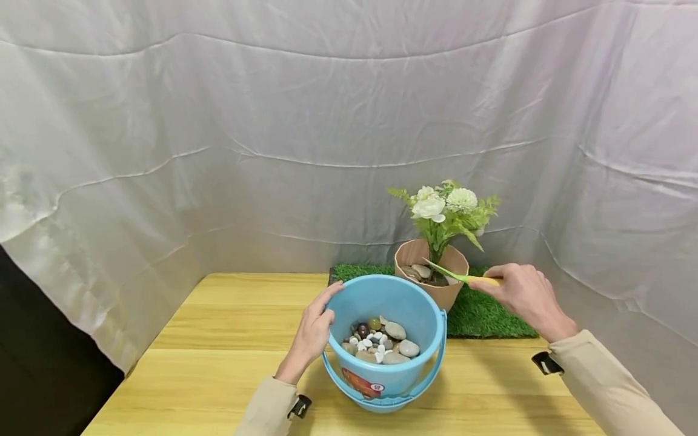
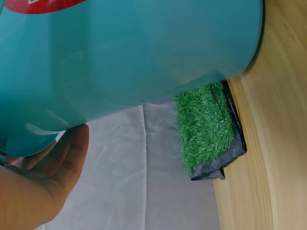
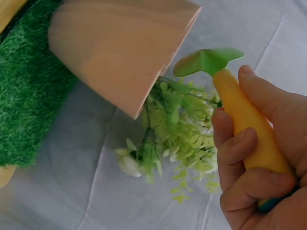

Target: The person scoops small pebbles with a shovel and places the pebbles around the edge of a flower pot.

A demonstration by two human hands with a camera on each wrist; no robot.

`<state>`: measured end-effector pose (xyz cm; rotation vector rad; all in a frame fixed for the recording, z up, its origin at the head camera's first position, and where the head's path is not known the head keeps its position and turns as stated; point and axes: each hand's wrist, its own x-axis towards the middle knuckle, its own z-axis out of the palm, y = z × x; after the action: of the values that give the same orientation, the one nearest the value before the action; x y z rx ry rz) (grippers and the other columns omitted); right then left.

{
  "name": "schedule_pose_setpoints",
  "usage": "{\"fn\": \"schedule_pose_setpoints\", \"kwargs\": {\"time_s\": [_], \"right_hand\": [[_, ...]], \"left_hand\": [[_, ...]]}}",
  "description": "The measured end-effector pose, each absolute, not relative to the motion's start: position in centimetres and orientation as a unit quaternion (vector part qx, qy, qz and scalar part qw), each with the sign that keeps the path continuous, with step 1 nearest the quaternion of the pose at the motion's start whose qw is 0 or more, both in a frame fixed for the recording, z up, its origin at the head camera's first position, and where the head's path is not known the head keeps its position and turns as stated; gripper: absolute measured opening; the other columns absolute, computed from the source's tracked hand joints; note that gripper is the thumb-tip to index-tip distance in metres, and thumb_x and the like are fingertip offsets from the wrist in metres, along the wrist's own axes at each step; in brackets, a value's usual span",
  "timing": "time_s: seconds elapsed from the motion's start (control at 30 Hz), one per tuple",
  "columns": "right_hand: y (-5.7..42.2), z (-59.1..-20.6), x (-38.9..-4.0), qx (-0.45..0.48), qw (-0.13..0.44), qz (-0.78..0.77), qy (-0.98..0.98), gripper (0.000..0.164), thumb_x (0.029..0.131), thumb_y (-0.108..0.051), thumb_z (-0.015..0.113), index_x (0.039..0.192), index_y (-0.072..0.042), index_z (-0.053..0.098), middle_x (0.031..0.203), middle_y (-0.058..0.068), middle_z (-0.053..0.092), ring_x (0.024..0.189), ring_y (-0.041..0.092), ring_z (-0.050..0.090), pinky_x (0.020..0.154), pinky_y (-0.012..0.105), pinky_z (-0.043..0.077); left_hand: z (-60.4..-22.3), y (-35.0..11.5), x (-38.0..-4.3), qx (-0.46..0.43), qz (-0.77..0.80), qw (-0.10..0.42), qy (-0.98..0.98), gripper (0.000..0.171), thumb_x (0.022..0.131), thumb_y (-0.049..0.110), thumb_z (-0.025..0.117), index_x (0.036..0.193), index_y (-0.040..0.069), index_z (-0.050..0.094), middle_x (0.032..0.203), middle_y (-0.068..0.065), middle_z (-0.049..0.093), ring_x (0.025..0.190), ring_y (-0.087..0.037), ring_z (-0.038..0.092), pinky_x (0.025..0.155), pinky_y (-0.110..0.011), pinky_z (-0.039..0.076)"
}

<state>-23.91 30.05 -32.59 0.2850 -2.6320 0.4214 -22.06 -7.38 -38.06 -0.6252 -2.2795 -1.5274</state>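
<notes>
My left hand (image 1: 312,330) grips the left side of the rim of a light blue bucket (image 1: 384,290). In the left wrist view, the fingers (image 2: 69,160) lie against the bucket near its rim. Inside the bucket are grey, white and dark pebbles (image 1: 395,330). My right hand (image 1: 526,297) holds a small garden trowel by its yellow handle (image 3: 252,127). The green trowel blade (image 1: 444,270) is over the opening of a beige flowerpot (image 1: 444,297). White flowers with green leaves (image 1: 460,200) stand in the pot, and stones (image 1: 422,270) lie around their stem.
Beneath the pot lies an artificial grass mat (image 1: 491,315), behind the bucket. The bucket's handle (image 1: 420,387) hangs down at its front. All stand on a wooden table (image 1: 234,339), with a grey cloth (image 1: 305,121) hanging behind and at the sides.
</notes>
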Motion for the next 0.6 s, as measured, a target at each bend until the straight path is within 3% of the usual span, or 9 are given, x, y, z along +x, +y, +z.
{"fn": "schedule_pose_setpoints", "kwargs": {"time_s": [0.13,0.27,0.47,0.6], "right_hand": [[29.3,-32.5,-23.8,0.133,0.270,0.161,-0.940,0.030,0.075,-0.054,0.062,0.081,-0.026,0.072,0.050,-0.011,0.049,0.039,0.010,0.039,0.039,0.030,0.029],[28.5,-32.2,-23.7,0.165,0.294,0.163,-0.927,0.030,0.075,-0.049,0.065,0.083,-0.022,0.074,0.058,-0.012,0.057,0.042,0.006,0.042,0.044,0.029,0.035],[27.5,-32.0,-23.4,0.192,0.278,0.171,-0.925,0.030,0.075,-0.046,0.066,0.086,-0.019,0.074,0.064,-0.011,0.060,0.042,0.004,0.041,0.046,0.025,0.036],[27.0,-31.9,-23.1,0.215,0.256,0.173,-0.926,0.028,0.073,-0.039,0.070,0.089,-0.017,0.072,0.066,-0.010,0.059,0.046,0.003,0.042,0.044,0.023,0.036]], "left_hand": [[-38.1,-7.4,-22.1,-0.218,-0.536,0.163,-0.799,0.053,0.079,-0.010,0.037,0.129,0.003,0.049,0.137,-0.005,0.042,0.128,-0.026,0.033,0.094,-0.045,0.031],[-38.0,-7.4,-22.1,-0.218,-0.536,0.165,-0.799,0.053,0.078,-0.010,0.037,0.128,0.003,0.049,0.136,-0.006,0.043,0.127,-0.025,0.033,0.096,-0.045,0.031],[-38.0,-7.3,-22.1,-0.222,-0.537,0.164,-0.797,0.053,0.079,-0.010,0.037,0.128,0.002,0.049,0.136,-0.010,0.043,0.127,-0.025,0.034,0.089,-0.044,0.033],[-38.0,-7.3,-22.1,-0.221,-0.535,0.165,-0.799,0.053,0.079,-0.010,0.037,0.128,0.002,0.049,0.136,-0.009,0.043,0.127,-0.025,0.034,0.092,-0.044,0.033]]}}
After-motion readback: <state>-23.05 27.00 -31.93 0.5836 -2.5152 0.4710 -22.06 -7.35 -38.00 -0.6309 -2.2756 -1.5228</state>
